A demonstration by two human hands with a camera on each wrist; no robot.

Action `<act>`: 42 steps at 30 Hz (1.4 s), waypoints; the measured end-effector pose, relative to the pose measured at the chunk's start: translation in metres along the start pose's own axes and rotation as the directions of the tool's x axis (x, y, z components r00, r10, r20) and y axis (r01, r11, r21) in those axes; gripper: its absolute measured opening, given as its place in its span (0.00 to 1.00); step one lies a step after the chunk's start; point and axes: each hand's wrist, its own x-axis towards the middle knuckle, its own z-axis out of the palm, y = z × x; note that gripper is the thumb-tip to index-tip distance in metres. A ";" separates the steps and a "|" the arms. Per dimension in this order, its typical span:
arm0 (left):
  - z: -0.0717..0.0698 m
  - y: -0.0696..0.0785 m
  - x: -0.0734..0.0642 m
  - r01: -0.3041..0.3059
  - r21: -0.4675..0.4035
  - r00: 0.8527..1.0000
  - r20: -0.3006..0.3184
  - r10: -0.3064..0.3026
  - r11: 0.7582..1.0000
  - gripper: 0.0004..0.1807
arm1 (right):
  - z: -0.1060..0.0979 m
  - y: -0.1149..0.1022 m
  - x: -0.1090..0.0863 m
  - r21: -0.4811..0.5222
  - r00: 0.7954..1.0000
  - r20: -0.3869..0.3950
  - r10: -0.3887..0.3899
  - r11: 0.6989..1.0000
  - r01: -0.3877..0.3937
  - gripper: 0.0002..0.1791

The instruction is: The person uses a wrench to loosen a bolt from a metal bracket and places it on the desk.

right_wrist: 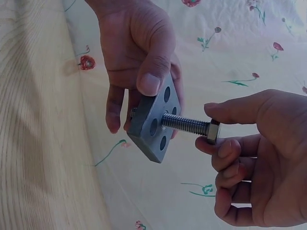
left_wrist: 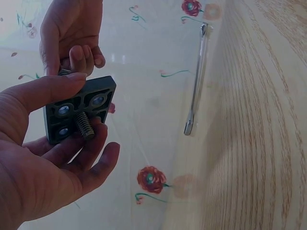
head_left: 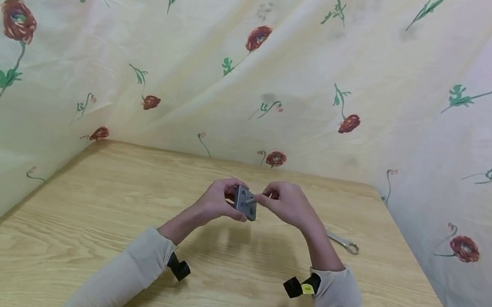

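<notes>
My left hand (head_left: 217,201) grips a grey square plate (right_wrist: 149,125) by its edges, above the table. Several round holes pierce the plate, and a threaded bolt (right_wrist: 184,123) passes through its middle. Thumb and index finger of my right hand (right_wrist: 268,158) pinch the bolt's hex head. In the right wrist view a long stretch of thread lies between head and plate. From the plate's ribbed back the bolt's end (left_wrist: 85,127) sticks out, seen in the left wrist view beside the left fingers.
A steel wrench (head_left: 344,243) lies on the wooden table (head_left: 66,232), right of the right forearm. Flowered cloth (head_left: 203,59) hangs behind the table and along both sides. Black wrist cameras (head_left: 179,268) are strapped at both sleeves.
</notes>
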 end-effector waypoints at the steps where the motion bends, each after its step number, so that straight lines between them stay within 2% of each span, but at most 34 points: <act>1: 0.000 0.000 0.000 -0.001 0.000 1.000 0.002 0.001 1.000 0.34 | 0.000 0.000 0.000 0.001 1.000 0.001 -0.002 1.000 0.002 0.13; 14: 0.000 0.002 0.000 0.000 0.007 1.000 0.001 0.000 1.000 0.34 | -0.003 -0.002 -0.001 0.047 0.997 0.000 -0.071 0.996 0.071 0.10; 21: -0.001 0.003 0.000 0.011 0.000 1.000 -0.003 -0.011 1.000 0.35 | -0.003 -0.002 -0.002 0.044 0.993 -0.027 -0.119 0.992 0.120 0.11; 27: -0.001 0.002 0.000 0.009 -0.011 1.000 0.000 -0.009 1.000 0.35 | -0.003 -0.002 -0.001 0.046 0.992 -0.032 -0.123 0.991 0.124 0.11; 31: -0.001 0.003 -0.001 0.010 -0.008 1.000 -0.004 -0.010 1.000 0.35 | -0.004 -0.002 -0.001 0.050 0.997 -0.019 -0.072 0.996 0.073 0.17; 35: -0.001 0.003 -0.001 0.011 -0.005 1.000 -0.009 -0.011 1.000 0.35 | -0.005 -0.002 -0.001 0.056 0.999 -0.025 0.035 0.998 -0.034 0.24; 40: -0.001 0.002 0.000 0.008 -0.001 1.000 -0.012 -0.008 1.000 0.36 | -0.002 0.001 -0.001 0.027 0.982 0.005 0.189 0.982 -0.189 0.42; 42: -0.001 0.001 0.000 0.006 0.003 1.000 -0.014 -0.006 1.000 0.36 | 0.000 0.000 -0.001 0.012 0.975 0.016 0.220 0.975 -0.220 0.46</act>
